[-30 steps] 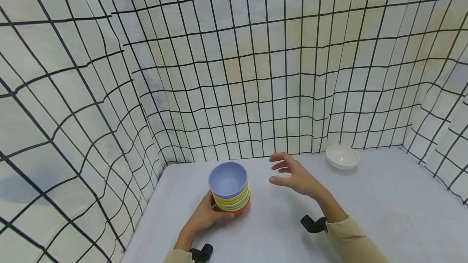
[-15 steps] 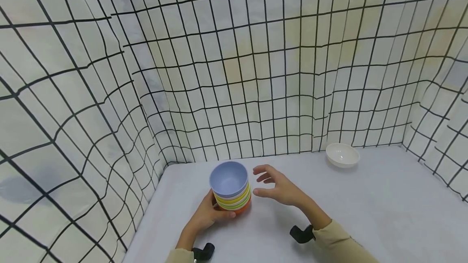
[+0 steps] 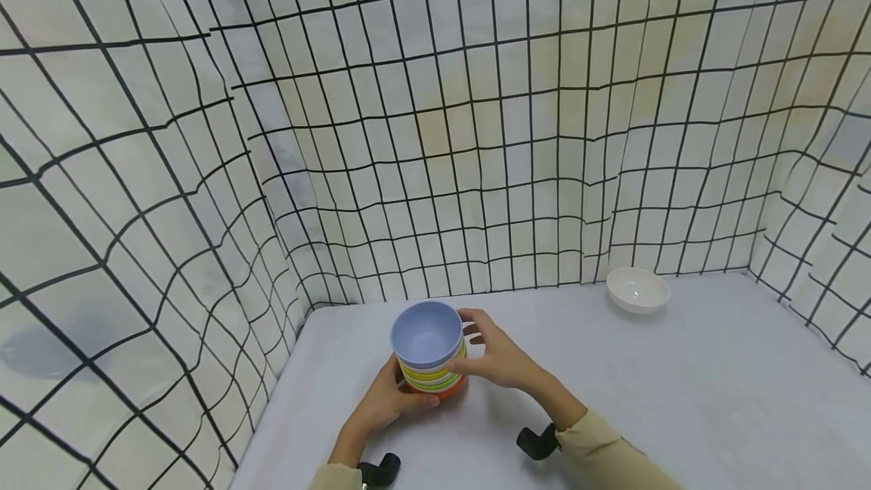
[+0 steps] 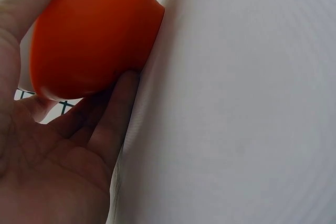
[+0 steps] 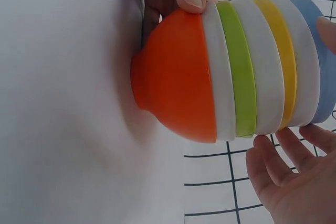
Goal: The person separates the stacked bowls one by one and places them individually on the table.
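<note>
A stack of nested bowls stands upright on the white table [image 3: 517, 429]. The topmost is a blue bowl [image 3: 426, 333]. Beneath it, in the right wrist view, come white bowls, a yellow bowl [image 5: 279, 51], a green bowl [image 5: 240, 69] and, lowest, an orange bowl [image 5: 176, 77]. My left hand [image 3: 384, 399] holds the orange bowl low down, thumb on its near side and fingers round behind, as the left wrist view shows. On the stack's right, my right hand [image 3: 500, 358] grips near the top, thumb on the blue bowl and fingertips along the upper rims opposite.
A separate white bowl [image 3: 637, 290] stands at the back right of the table. White walls with a black grid [image 3: 490, 172] rise behind and at both sides. Each wrist carries a black camera mount, the right one [image 3: 537, 441] hanging over the table.
My right hand has moved left from open space until its thumb and fingers meet the upper part of the stack. My left hand and the bowls have stayed in place.
</note>
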`<move>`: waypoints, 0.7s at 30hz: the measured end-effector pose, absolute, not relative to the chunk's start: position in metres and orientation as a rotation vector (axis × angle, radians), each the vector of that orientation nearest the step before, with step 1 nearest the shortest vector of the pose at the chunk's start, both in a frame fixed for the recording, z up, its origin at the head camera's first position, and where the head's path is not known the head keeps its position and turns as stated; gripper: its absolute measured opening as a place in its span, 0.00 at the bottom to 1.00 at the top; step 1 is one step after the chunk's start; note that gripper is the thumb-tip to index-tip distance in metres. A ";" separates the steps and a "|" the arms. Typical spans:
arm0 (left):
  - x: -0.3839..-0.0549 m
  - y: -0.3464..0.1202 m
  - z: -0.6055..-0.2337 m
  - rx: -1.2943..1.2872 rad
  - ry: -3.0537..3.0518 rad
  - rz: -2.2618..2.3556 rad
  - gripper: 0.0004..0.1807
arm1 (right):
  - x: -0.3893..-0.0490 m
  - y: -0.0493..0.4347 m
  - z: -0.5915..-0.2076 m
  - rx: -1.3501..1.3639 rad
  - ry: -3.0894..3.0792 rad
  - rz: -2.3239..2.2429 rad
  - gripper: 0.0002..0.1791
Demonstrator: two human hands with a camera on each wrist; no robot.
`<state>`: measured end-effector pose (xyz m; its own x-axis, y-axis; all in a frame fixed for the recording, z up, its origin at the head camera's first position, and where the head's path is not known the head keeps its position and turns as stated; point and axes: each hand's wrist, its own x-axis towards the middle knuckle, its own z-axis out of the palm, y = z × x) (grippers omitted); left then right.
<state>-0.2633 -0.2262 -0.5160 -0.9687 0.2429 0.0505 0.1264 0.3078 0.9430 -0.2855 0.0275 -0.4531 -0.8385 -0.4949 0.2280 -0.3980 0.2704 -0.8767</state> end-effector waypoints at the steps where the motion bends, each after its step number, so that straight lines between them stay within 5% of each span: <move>1: -0.263 -0.226 -0.516 0.349 2.449 1.762 0.56 | -0.287 0.026 -0.453 -0.856 2.432 -1.630 0.50; 21: -0.260 -0.225 -0.510 0.308 2.450 1.733 0.56 | -0.309 0.010 -0.443 -0.983 2.358 -1.544 0.63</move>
<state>-0.2601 -0.2254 -0.5098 -0.9714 0.2370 0.0158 0.0938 0.3217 0.9422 -0.3090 0.0101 -0.4433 -0.7721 -0.5979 0.2156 -0.4364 0.2522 -0.8637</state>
